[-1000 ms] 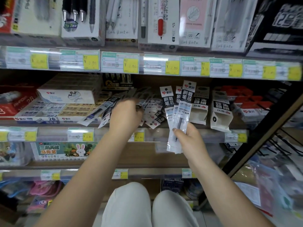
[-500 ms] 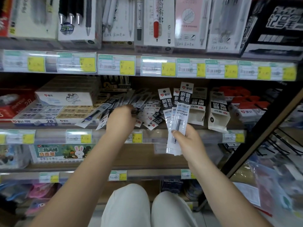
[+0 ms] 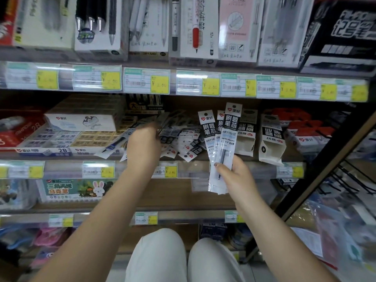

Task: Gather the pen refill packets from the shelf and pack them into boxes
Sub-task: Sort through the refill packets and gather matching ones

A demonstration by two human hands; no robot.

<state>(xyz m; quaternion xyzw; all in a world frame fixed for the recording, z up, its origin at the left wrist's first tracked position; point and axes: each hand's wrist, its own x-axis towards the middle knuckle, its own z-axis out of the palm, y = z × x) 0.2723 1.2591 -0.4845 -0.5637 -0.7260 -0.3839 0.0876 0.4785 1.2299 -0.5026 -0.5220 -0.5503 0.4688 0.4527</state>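
Note:
My right hand [image 3: 237, 177] grips a fanned bunch of pen refill packets [image 3: 221, 139], long clear sleeves with black and white headers, held upright in front of the middle shelf. My left hand [image 3: 145, 143] reaches into a loose pile of the same packets [image 3: 183, 142] lying on that shelf, its fingers curled down among them and partly blurred. Whether it has hold of one I cannot tell. Two small white refill boxes [image 3: 271, 139] stand open on the shelf to the right of the pile.
Eraser boxes [image 3: 81, 127] are stacked at the shelf's left, red boxes [image 3: 305, 129] at its right. Pen boxes [image 3: 195, 27] line the shelf above, behind price tags [image 3: 160, 84]. A dark diagonal rack post [image 3: 317, 169] runs along the right. My knees [image 3: 158, 255] are below.
My left hand has shifted slightly within the packet pile, fingers moving among the packets. My right hand keeps its bunch in nearly the same place.

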